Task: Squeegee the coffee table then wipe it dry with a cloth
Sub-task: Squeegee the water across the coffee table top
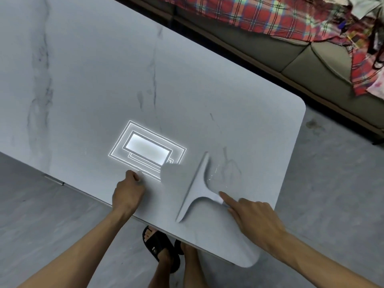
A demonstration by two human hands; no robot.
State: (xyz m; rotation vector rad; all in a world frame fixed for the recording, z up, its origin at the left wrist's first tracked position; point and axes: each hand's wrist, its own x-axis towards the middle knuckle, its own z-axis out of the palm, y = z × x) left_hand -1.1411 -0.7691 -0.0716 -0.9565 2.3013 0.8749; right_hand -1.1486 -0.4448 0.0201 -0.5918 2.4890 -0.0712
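The coffee table (87,84) has a pale marble top with grey veins and rounded corners. A grey T-shaped squeegee (195,188) lies on it near the front right corner, its blade running diagonally. My right hand (255,219) grips the end of the squeegee's handle, with the index finger stretched along it. A few faint wet streaks (216,171) show just right of the blade. My left hand (127,192) rests as a fist on the table near its front edge, left of the squeegee. No cloth is visible on the table.
A ceiling light's reflection (147,150) glares on the table top by my left hand. A sofa (311,65) with a red plaid blanket (259,13) runs along the table's far side. My feet in black sandals (160,246) stand on the grey floor under the front edge.
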